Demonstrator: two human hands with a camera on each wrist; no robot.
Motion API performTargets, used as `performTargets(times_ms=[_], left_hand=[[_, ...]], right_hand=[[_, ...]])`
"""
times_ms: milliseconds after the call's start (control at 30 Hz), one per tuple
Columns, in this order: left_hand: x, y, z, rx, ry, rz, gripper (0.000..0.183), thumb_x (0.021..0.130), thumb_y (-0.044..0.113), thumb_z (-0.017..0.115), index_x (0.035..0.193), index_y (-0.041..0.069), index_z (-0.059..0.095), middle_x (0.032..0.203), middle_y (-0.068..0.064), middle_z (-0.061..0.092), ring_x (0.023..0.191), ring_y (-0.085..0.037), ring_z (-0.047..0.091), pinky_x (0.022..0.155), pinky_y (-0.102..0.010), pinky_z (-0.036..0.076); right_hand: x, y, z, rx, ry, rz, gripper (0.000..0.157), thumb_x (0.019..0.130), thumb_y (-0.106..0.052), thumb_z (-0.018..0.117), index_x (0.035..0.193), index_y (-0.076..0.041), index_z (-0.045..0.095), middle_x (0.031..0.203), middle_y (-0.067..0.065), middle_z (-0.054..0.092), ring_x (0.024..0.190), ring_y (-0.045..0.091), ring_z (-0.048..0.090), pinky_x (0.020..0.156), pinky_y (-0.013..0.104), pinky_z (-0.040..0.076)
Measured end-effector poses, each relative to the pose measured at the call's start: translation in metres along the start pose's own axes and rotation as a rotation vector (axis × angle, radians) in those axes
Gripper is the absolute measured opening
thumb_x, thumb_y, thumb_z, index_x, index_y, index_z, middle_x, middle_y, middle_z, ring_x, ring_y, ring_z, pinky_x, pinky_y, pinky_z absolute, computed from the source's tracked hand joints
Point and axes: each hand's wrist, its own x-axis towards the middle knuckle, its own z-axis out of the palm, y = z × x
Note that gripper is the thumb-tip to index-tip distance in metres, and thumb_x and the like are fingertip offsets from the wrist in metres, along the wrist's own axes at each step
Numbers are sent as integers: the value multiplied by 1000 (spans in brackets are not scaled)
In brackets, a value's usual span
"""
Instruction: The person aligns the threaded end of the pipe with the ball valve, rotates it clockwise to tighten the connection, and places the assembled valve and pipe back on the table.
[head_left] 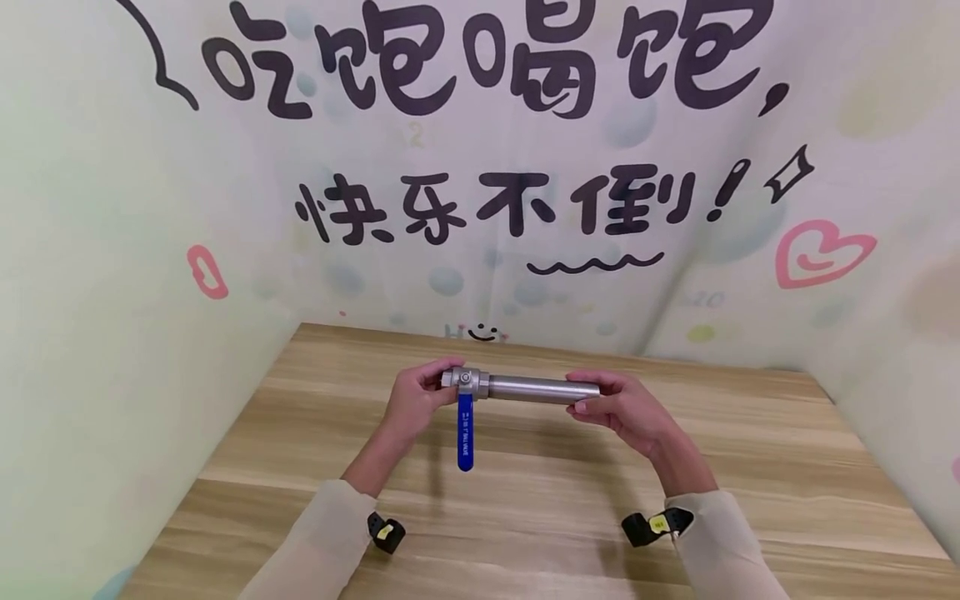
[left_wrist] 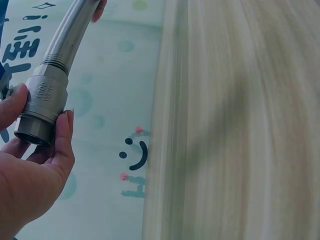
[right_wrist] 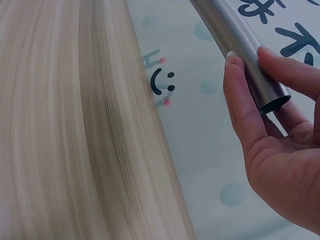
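A steel ball valve with a blue lever handle is joined to a straight metal pipe. Both are held up level above the table, with the lever pointing toward me. My left hand grips the valve body at its free end; the left wrist view shows the valve's open end between thumb and fingers, and thread showing where the pipe meets it. At the other end, my right hand pinches the pipe's plain end between thumb and fingers. The pipe's hollow opening faces out past the palm.
Underneath is a wood-grain table, its back edge against a printed wall sheet with black characters and a small smiley. Pale side walls flank the table. Each wrist wears a black strap-on camera.
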Motion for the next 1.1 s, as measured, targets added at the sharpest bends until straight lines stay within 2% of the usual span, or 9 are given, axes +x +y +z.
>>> performTargets(times_ms=[233,533,867,1100], left_hand=[[1,1,1,2,-3,8,39,82,-13,67,119,-1,67,118,-21,64,95,-21,62,78,-26,57],[1,1,1,4,-10,13,39,83,-12,67,119,0,67,119,-21,63,98,-23,62,78,-25,57],[-1,-1,1,14,0,19,40,82,-13,66,119,0,68,119,-21,64,99,-27,61,77,-25,57],[-1,-1,0,9,-8,24,39,83,-11,66,120,0,67,119,-20,64,98,-24,61,78,-25,57]], right_hand=[[0,-1,-1,-9,-1,0,47,84,8,66,129,11,52,113,13,59,90,21,69,85,33,57],[-2,1,-4,24,-6,-13,38,86,6,65,124,3,59,112,14,58,88,21,70,84,32,57],[-2,2,-3,0,5,-10,41,86,3,66,125,7,56,109,12,61,84,20,70,81,31,58],[-2,0,-1,-3,14,-7,39,86,2,67,124,6,57,108,12,61,86,21,70,83,32,58]])
